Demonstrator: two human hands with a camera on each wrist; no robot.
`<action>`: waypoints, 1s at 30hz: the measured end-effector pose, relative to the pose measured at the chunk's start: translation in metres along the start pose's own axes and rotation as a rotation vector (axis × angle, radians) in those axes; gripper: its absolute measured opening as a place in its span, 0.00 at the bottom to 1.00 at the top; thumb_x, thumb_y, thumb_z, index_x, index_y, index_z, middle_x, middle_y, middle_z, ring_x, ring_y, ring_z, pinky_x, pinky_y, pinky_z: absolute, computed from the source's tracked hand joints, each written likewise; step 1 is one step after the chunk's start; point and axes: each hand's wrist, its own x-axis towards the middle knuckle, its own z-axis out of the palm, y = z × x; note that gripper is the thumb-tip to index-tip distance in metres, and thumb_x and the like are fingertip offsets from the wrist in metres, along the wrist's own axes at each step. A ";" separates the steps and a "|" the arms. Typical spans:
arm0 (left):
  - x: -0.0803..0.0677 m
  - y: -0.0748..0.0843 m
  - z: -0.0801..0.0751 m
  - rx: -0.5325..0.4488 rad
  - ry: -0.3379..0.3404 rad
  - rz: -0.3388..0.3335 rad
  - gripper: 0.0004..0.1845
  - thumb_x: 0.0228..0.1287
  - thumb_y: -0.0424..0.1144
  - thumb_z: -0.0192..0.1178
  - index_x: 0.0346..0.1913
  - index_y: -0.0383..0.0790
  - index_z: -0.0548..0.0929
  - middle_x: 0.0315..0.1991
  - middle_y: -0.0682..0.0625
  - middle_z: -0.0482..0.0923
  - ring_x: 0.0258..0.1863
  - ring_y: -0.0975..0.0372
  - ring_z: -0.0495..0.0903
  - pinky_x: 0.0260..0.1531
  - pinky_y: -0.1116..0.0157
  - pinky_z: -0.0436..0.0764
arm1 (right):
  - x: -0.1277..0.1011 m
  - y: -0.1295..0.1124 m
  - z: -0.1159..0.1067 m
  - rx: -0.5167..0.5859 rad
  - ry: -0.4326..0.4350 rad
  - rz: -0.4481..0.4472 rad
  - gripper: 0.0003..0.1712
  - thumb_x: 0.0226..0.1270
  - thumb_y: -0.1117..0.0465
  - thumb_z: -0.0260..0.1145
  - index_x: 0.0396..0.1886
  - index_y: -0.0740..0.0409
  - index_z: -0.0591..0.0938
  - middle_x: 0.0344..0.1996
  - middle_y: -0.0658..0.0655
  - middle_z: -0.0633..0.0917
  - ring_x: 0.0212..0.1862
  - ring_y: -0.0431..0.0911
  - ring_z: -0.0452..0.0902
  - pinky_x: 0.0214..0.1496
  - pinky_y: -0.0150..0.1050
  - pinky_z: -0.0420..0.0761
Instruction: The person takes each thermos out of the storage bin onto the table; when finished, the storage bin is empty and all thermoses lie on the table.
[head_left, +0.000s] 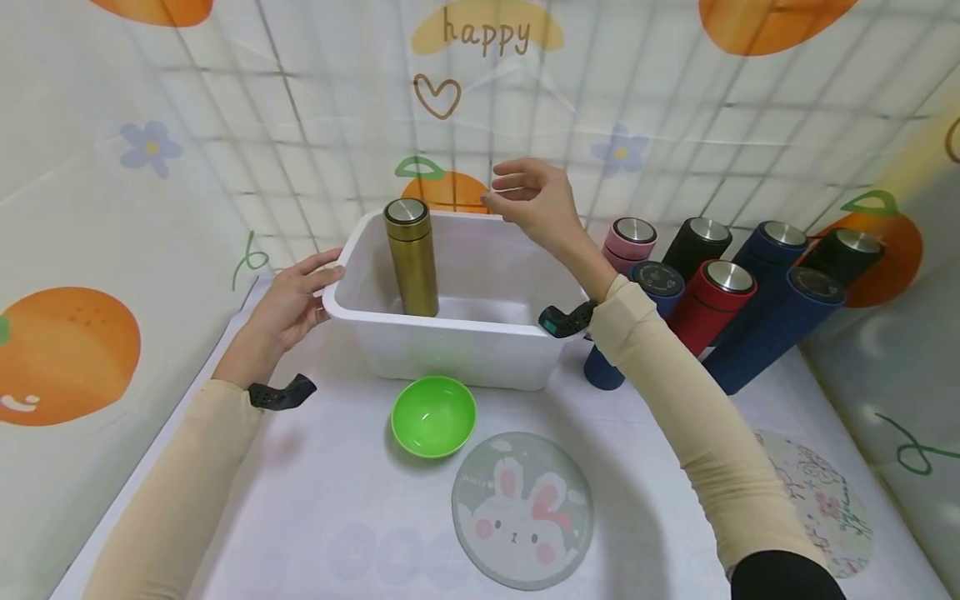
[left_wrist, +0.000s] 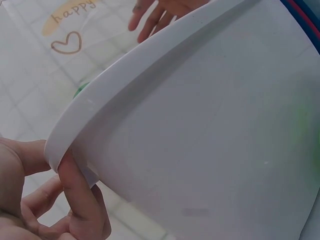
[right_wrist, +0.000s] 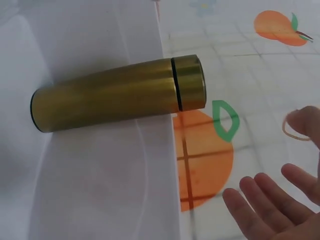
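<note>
The gold flask at the frame's centre looks like brushed metal with a soft sheen. The white tub around it is smooth matt plastic, and the green bowl below it is glossy plastic.

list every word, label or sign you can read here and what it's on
"happy" – brown handwriting on a yellow blob on the backdrop, with a drawn heart outline below it.
Bunny plate: small print along its left edge, too small to read.
Dark blue flask lid: faint ring of print, too blurred to read.
Gold flask, white tub, green bowl: no text.
</note>
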 end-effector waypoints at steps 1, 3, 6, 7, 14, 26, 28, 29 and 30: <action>0.000 0.000 0.000 -0.001 0.001 0.000 0.32 0.68 0.37 0.66 0.72 0.40 0.67 0.52 0.50 0.78 0.36 0.62 0.84 0.29 0.69 0.86 | 0.001 0.000 0.002 0.004 -0.008 -0.002 0.29 0.59 0.61 0.77 0.58 0.65 0.80 0.51 0.66 0.84 0.49 0.53 0.84 0.45 0.41 0.85; 0.001 0.000 0.000 -0.006 0.001 0.002 0.32 0.68 0.37 0.66 0.72 0.40 0.67 0.51 0.49 0.78 0.36 0.61 0.84 0.29 0.69 0.86 | 0.003 0.000 0.007 0.005 -0.019 0.004 0.29 0.58 0.60 0.78 0.58 0.65 0.80 0.52 0.66 0.84 0.50 0.53 0.83 0.45 0.41 0.85; 0.001 0.000 0.000 -0.007 0.000 -0.002 0.32 0.68 0.36 0.66 0.72 0.40 0.68 0.51 0.49 0.79 0.35 0.61 0.84 0.28 0.69 0.85 | 0.006 0.000 0.014 -0.019 -0.034 0.013 0.30 0.57 0.59 0.78 0.58 0.63 0.80 0.52 0.65 0.84 0.50 0.52 0.83 0.47 0.41 0.85; 0.002 0.000 0.000 -0.009 0.001 -0.005 0.31 0.68 0.36 0.66 0.72 0.40 0.68 0.51 0.49 0.79 0.35 0.61 0.84 0.28 0.69 0.85 | 0.007 0.000 0.017 -0.032 -0.039 0.015 0.30 0.57 0.58 0.78 0.58 0.63 0.80 0.52 0.64 0.83 0.50 0.51 0.83 0.48 0.41 0.85; 0.002 -0.002 0.001 -0.003 0.014 0.001 0.31 0.69 0.36 0.65 0.72 0.40 0.68 0.52 0.48 0.78 0.35 0.60 0.84 0.27 0.69 0.85 | 0.015 0.002 0.032 -0.126 -0.061 0.016 0.32 0.56 0.53 0.78 0.59 0.60 0.80 0.53 0.61 0.83 0.50 0.49 0.81 0.50 0.40 0.83; 0.002 -0.001 -0.001 -0.010 0.009 0.002 0.31 0.69 0.36 0.65 0.72 0.40 0.68 0.52 0.48 0.78 0.36 0.60 0.84 0.27 0.69 0.85 | 0.032 0.005 0.059 -0.116 -0.121 0.106 0.36 0.55 0.51 0.80 0.61 0.59 0.79 0.55 0.59 0.82 0.52 0.47 0.78 0.49 0.39 0.83; 0.003 -0.001 -0.001 -0.006 0.009 -0.002 0.31 0.69 0.36 0.65 0.72 0.40 0.68 0.52 0.48 0.78 0.36 0.60 0.84 0.27 0.69 0.85 | 0.034 0.005 0.063 -0.122 -0.139 0.128 0.37 0.54 0.51 0.80 0.61 0.59 0.78 0.55 0.59 0.81 0.52 0.46 0.78 0.49 0.38 0.83; 0.003 -0.001 0.000 -0.004 0.008 -0.004 0.31 0.69 0.36 0.65 0.72 0.40 0.68 0.52 0.48 0.78 0.36 0.60 0.84 0.27 0.69 0.85 | 0.035 0.005 0.064 -0.117 -0.148 0.139 0.37 0.54 0.51 0.80 0.61 0.59 0.78 0.56 0.59 0.81 0.52 0.47 0.78 0.49 0.39 0.83; 0.003 0.000 0.000 -0.003 0.010 -0.005 0.30 0.69 0.36 0.65 0.72 0.40 0.68 0.52 0.48 0.78 0.36 0.61 0.84 0.27 0.69 0.85 | 0.035 0.005 0.066 -0.105 -0.159 0.147 0.38 0.54 0.51 0.80 0.62 0.59 0.77 0.56 0.59 0.80 0.52 0.47 0.78 0.49 0.40 0.83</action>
